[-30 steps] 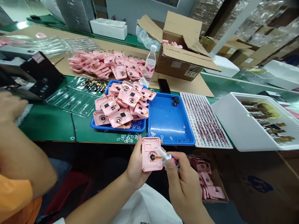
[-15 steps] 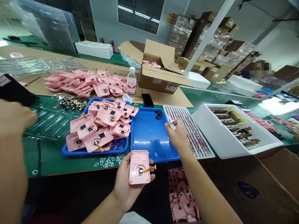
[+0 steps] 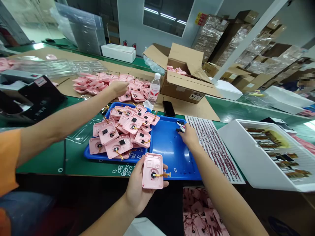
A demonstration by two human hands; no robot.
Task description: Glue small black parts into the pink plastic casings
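Housing [image 3: 152, 170] pale pink, amber strip [image 3: 163, 175] at its edge; stacked housings [image 3: 120, 144] same pink, black squares; tray [image 3: 172, 154] bright blue; bench mat [image 3: 41, 160] green; co-worker's sleeve [image 3: 7, 157] orange; foam box [image 3: 258, 160] white.

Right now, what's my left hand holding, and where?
Your left hand holds a pink plastic panel from beneath, by both side edges of its lower half.
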